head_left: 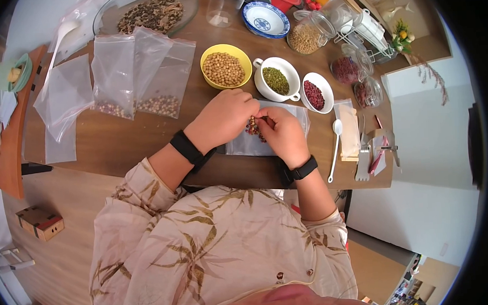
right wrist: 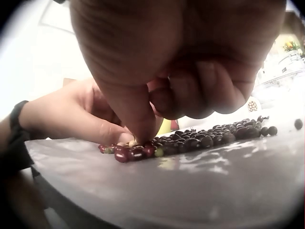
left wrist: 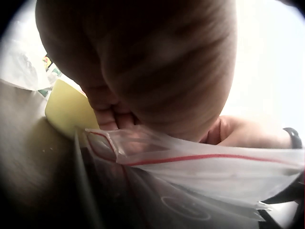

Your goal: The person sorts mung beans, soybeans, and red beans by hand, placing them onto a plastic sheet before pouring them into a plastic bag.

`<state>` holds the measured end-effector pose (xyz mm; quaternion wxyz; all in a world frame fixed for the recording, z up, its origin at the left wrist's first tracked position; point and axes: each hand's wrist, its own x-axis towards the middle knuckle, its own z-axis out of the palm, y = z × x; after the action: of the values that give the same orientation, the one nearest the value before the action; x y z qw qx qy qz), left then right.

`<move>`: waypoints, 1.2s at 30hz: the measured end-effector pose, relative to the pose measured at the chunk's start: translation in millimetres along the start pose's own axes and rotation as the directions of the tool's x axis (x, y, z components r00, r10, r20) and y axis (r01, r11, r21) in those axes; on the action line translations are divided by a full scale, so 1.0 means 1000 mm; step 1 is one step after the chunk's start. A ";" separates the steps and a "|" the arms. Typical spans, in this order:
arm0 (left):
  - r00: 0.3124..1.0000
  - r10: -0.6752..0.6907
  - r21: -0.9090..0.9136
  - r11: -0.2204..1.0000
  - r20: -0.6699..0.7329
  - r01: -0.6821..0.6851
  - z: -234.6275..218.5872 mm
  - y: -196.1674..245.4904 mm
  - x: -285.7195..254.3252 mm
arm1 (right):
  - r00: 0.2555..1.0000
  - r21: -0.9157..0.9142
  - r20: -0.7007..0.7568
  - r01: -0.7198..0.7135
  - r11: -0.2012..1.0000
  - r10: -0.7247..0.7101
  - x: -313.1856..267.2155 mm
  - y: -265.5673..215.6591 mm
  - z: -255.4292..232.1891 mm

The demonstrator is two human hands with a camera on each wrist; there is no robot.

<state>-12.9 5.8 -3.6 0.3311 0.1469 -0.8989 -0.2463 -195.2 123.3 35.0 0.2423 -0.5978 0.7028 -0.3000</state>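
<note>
A clear zip bag (head_left: 241, 145) lies flat on the table under both hands, its red zip line (left wrist: 205, 156) showing in the left wrist view. Mixed red, dark and pale beans (right wrist: 205, 140) spread over it. My left hand (head_left: 223, 116) reaches in from the left with bent fingers, its thumb (right wrist: 102, 129) lying right at the beans; what its fingertips hold is hidden. From the other side my right hand (head_left: 284, 136) pinches at the near edge of the beans, thumb against curled fingers. The fingertips of both hands meet there.
Behind the hands stand a yellow bowl (head_left: 239, 52) of chickpeas, a white bowl (head_left: 290, 72) of green beans and another white bowl (head_left: 324, 82) of red beans. Bean-filled bags (head_left: 165, 74) lie left. At right are a white spoon (head_left: 336, 147) and glass jars (head_left: 326, 29).
</note>
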 end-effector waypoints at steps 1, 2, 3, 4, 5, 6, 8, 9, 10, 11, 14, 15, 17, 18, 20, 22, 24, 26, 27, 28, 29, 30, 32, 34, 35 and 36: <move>1.000 0.009 -0.010 1.000 -0.014 -0.009 0.001 0.000 0.000 | 1.000 -0.015 -0.001 -0.007 1.000 0.007 0.001 0.000 0.000; 0.999 0.019 -0.020 1.000 -0.027 -0.019 0.001 -0.001 0.000 | 1.000 -0.016 0.002 -0.004 1.000 0.004 0.002 -0.001 0.000; 0.999 0.018 -0.019 1.000 -0.029 -0.018 0.001 0.000 0.001 | 1.000 -0.033 0.006 -0.009 0.999 0.009 0.002 -0.002 -0.001; 0.999 0.023 -0.013 1.000 -0.035 -0.024 0.000 0.000 0.001 | 1.000 -0.049 0.010 -0.014 0.999 0.015 0.002 -0.002 -0.001; 0.999 0.029 -0.008 1.000 -0.040 -0.029 -0.001 0.001 0.002 | 1.000 -0.050 0.010 -0.013 0.999 0.014 0.003 0.005 0.001; 0.999 0.029 -0.007 1.000 -0.041 -0.029 -0.004 0.003 0.004 | 0.999 0.160 0.007 -0.043 0.986 0.043 0.004 0.014 0.003; 0.995 -0.022 -0.063 0.998 -0.099 0.016 -0.011 0.009 0.008 | 0.998 0.364 0.011 -0.069 0.929 0.070 0.003 0.028 -0.004; 0.995 -0.022 -0.063 0.998 -0.099 0.015 -0.016 0.009 0.009 | 0.975 0.596 0.117 -0.222 0.772 0.190 0.002 0.029 -0.014; 0.985 -0.027 -0.036 0.999 -0.168 0.021 -0.020 0.008 0.011 | 0.930 0.762 0.248 -0.361 0.538 0.273 0.001 0.028 -0.022; 0.972 -0.029 -0.011 1.000 -0.235 0.028 -0.023 0.005 0.012 | 0.930 0.763 0.245 -0.360 0.537 0.275 -0.002 0.026 -0.026; 0.921 -0.070 0.105 0.987 -0.382 0.119 -0.033 -0.013 0.015 | 0.913 0.905 0.401 -0.408 0.124 0.077 -0.011 0.044 -0.030; 0.922 -0.069 0.108 0.987 -0.382 0.119 -0.033 -0.020 0.015 | 0.913 0.905 0.402 -0.408 0.122 0.074 -0.011 0.042 -0.029; 0.888 -0.081 0.196 0.962 -0.452 0.188 -0.032 -0.030 0.012 | 0.917 0.921 0.359 -0.378 0.092 0.175 -0.013 0.036 -0.027; 0.888 -0.081 0.198 0.962 -0.453 0.189 -0.033 -0.027 0.012 | 0.917 0.921 0.360 -0.378 0.092 0.172 -0.012 0.035 -0.027; 0.883 -0.077 0.244 0.946 -0.464 0.211 -0.037 -0.021 0.012 | 0.927 0.933 0.355 -0.359 0.008 0.120 -0.005 0.033 -0.027; 0.862 -0.151 0.101 0.969 -0.485 0.227 -0.036 -0.021 0.014 | 0.936 0.947 0.311 -0.319 0.023 0.167 0.011 0.012 -0.026; 0.844 -0.227 -0.050 0.971 -0.485 0.232 -0.036 -0.018 0.016 | 0.955 0.962 0.232 -0.253 0.100 0.187 0.032 -0.009 -0.023; 0.790 -0.214 -0.054 0.973 -0.574 0.224 -0.041 -0.012 0.017 | 0.970 0.968 0.201 -0.218 0.123 0.139 0.058 -0.025 -0.014; 0.794 -0.207 -0.053 0.975 -0.572 0.216 -0.042 -0.011 0.017 | 0.980 0.971 0.179 -0.189 0.146 0.084 0.070 -0.032 -0.009; 0.783 -0.211 -0.062 0.974 -0.585 0.216 -0.042 -0.011 0.017 | 0.982 0.972 0.171 -0.182 0.145 0.083 0.080 -0.037 -0.001; 0.770 -0.216 -0.071 0.973 -0.600 0.217 -0.043 -0.010 0.017 | 0.983 0.955 0.170 -0.181 0.234 0.064 0.089 -0.043 0.006; 0.770 -0.212 -0.067 0.974 -0.601 0.216 -0.044 -0.009 0.017 | 0.984 0.930 0.173 -0.178 0.321 0.044 0.094 -0.046 0.010; 0.769 -0.248 -0.099 0.967 -0.588 0.237 -0.043 -0.006 0.017 | 0.986 0.925 0.163 -0.169 0.341 0.046 0.097 -0.048 0.011; 0.781 -0.259 -0.096 0.964 -0.569 0.250 -0.040 -0.008 0.016 | 0.990 0.922 0.126 -0.141 0.361 0.065 0.093 -0.049 0.007; 0.794 -0.266 -0.094 0.962 -0.547 0.257 -0.039 -0.009 0.016 | 0.989 0.920 0.135 -0.148 0.364 0.063 0.087 -0.044 0.002; 0.789 -0.274 -0.097 0.959 -0.550 0.265 -0.037 -0.009 0.016 | 0.994 0.887 0.097 -0.113 0.448 0.058 0.081 -0.035 -0.003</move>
<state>0.9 -21.0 24.5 0.5416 0.3366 -0.7308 -0.2437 -186.6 40.3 63.7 0.5521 -0.3544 0.4644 -0.5948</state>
